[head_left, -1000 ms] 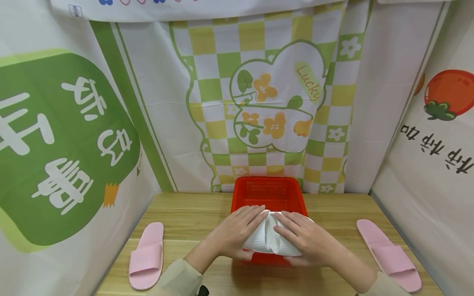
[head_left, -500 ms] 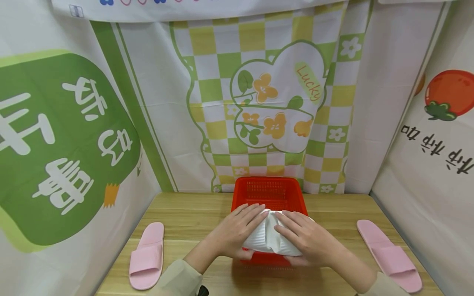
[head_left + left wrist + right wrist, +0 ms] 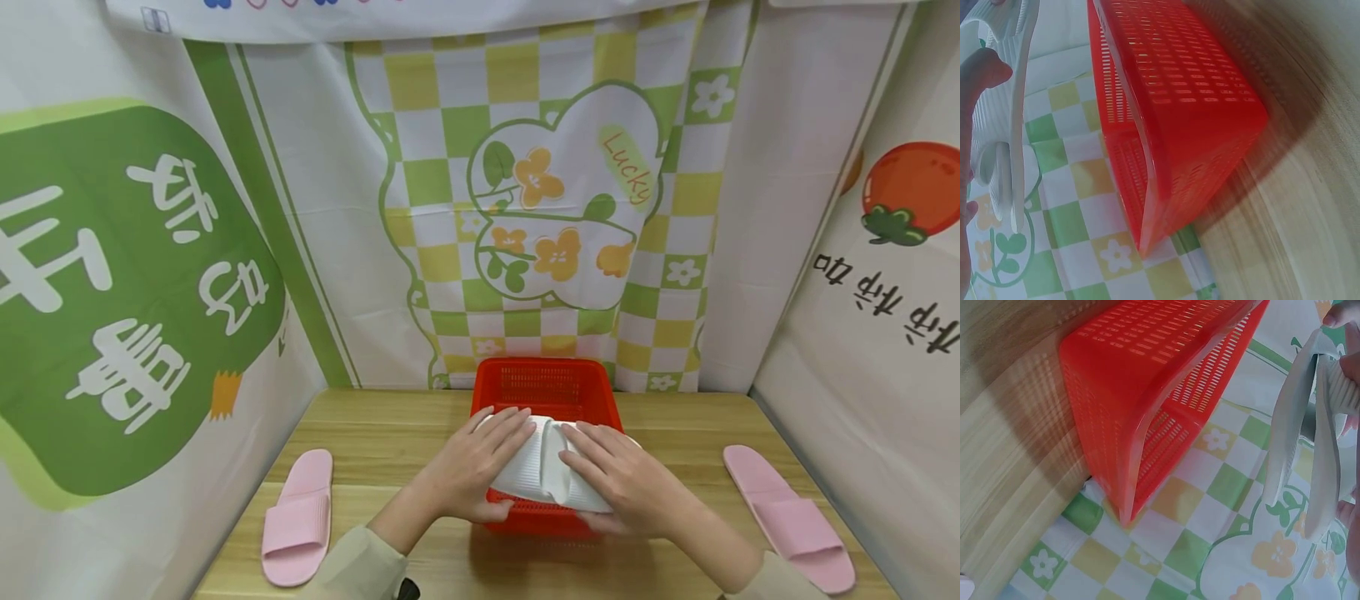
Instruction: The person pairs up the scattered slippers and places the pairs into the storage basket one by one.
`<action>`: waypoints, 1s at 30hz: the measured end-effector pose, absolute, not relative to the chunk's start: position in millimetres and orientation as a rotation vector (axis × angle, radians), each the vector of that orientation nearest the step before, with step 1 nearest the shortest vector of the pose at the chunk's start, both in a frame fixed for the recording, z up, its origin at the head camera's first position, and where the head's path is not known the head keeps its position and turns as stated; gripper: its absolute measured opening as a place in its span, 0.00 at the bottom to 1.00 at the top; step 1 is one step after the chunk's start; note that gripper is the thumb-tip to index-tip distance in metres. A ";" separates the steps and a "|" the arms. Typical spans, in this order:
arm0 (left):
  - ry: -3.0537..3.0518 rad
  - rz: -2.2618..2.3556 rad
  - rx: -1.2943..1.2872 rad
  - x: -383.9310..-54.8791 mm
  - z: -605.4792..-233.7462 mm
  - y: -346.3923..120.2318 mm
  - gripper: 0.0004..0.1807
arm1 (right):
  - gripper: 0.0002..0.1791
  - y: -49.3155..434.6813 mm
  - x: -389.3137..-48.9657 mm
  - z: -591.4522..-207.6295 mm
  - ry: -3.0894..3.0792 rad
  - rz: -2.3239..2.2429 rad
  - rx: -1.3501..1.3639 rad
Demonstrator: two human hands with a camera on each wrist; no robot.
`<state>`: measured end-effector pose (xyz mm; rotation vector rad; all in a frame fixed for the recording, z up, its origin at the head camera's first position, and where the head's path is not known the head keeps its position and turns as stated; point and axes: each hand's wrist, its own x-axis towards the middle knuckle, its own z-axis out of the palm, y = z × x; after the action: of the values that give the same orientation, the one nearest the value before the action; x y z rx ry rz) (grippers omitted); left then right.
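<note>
A pair of white slippers (image 3: 525, 467) with ribbed straps is held above the front of a red plastic basket (image 3: 543, 527). My left hand (image 3: 476, 467) grips the pair from the left, fingers over the top and thumb below. From the other side my right hand (image 3: 630, 483) grips it the same way. In the right wrist view the soles of the white slippers (image 3: 1321, 450) lie one beside the other, at the basket's (image 3: 1110, 406) open side. The left wrist view has the slippers (image 3: 1000, 119) apart from the basket rim (image 3: 1141, 125). Much of the pair is hidden by my fingers.
On the wooden table (image 3: 397, 417) a pink slipper (image 3: 297, 521) lies to the left and another pink slipper (image 3: 791, 517) to the right. A checked cloth (image 3: 450, 292) hangs right behind the basket, and printed cloths cover both sides.
Both hands have raised the white slippers slightly and shifted them a little toward the back, so more of the basket's front shows below. The basket and pink slippers have stayed put.
</note>
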<state>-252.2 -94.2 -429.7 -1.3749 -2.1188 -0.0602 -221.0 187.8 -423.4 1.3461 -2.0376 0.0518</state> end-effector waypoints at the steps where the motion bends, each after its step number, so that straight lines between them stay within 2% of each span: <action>1: -2.118 -0.067 -1.371 -252.0 -429.8 -94.8 0.54 | 0.31 187.8 -221.3 -423.3 -2.036 0.054 1.341; 26: -2.061 -0.066 -1.265 -251.9 -438.0 -116.7 0.51 | 0.31 184.0 -230.2 -422.8 -2.044 0.082 1.187; 30: -2.073 -0.060 -1.258 -252.7 -446.2 -123.2 0.50 | 0.34 184.7 -232.1 -423.7 -2.083 0.103 1.148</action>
<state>-252.7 -123.2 -446.2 -1.2577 -2.0729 -0.0597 -232.1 184.7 -423.7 1.1481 -2.0833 0.1030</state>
